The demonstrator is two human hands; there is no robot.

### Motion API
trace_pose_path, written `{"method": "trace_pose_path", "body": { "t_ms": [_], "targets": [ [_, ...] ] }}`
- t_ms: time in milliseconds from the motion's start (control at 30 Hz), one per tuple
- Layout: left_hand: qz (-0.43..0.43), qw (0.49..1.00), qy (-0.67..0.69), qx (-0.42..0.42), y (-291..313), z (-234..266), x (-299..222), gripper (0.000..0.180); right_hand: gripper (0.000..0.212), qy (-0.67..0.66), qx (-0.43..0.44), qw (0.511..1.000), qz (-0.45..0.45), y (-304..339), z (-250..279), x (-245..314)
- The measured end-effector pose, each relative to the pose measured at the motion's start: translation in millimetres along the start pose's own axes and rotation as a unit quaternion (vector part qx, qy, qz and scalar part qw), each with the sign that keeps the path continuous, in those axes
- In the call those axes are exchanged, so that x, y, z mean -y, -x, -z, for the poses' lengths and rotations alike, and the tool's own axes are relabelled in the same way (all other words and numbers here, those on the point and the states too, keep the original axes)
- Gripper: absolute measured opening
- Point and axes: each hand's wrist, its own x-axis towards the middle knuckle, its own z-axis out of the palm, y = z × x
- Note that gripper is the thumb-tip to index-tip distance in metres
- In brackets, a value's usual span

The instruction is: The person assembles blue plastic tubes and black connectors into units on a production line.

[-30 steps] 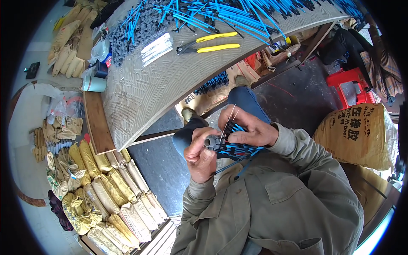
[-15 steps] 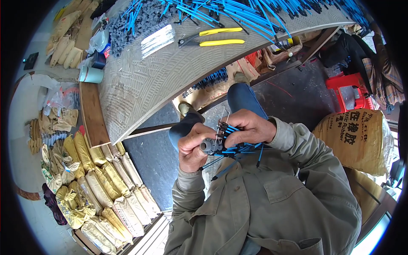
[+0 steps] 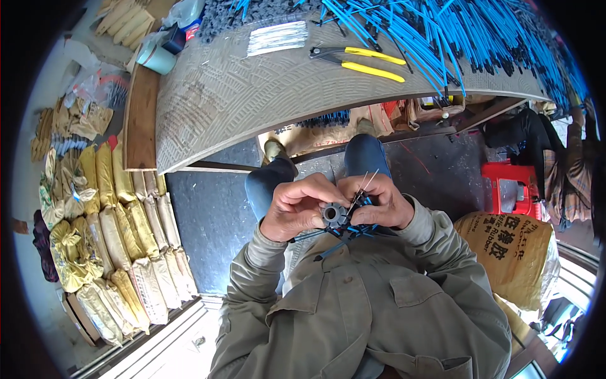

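Over my lap, my left hand (image 3: 303, 207) grips a round grey notched hub (image 3: 331, 215) between thumb and fingers, its hollow end facing up. Close beside it, my right hand (image 3: 380, 201) is closed around dark ends of blue rods at the hub's right side. Thin metal wires (image 3: 368, 180) stick up between the two hands. Below the hub, blue rods with black tips (image 3: 334, 249) splay out under my fingers. My fingers hide how rods and hub are joined.
The patterned tabletop (image 3: 221, 107) ahead bears yellow-handled cutting pliers (image 3: 375, 66), a bundle of silver wires (image 3: 276, 38), a heap of blue rods (image 3: 435, 31) and grey parts (image 3: 233, 22). Stacked filled bags (image 3: 120, 234) lie left; a red stool (image 3: 512, 189) and large sack (image 3: 502, 259) stand right.
The view has shifted, so the table sits higher in the picture. The hub has turned its open end upward, and the wires now lean right between my hands, which have stayed closed.
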Motion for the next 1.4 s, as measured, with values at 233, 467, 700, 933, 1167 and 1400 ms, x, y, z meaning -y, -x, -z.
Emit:
{"method": "trace_pose_path", "body": {
  "t_ms": [233,467,700,933,1167,1400],
  "targets": [
    [-0.097,0.977,-0.157,0.111,-19,16,-5,0.029,0.025,-0.04,0.04,0.997,-0.058,-7,9,9],
    [-0.104,0.905,-0.309,0.273,-49,11,-40,0.038,0.026,0.039,0.09,0.986,-0.137,-3,15,40],
    [-0.087,0.898,-0.429,0.038,-35,-54,-46,0.041,0.029,0.312,-0.214,0.896,0.234,8,-8,42],
    [-0.057,0.951,-0.277,-0.126,-15,-46,-1,0.04,0.028,0.381,-0.264,0.859,0.215,9,-17,6],
    [-0.157,0.865,-0.431,-0.205,-10,-33,11,0.033,0.026,0.368,-0.297,0.843,0.256,-2,-18,-5],
    [-0.158,0.856,-0.43,-0.239,-11,-34,14,0.03,0.025,0.359,-0.259,0.875,0.197,-2,-8,-6]
  ]
}}
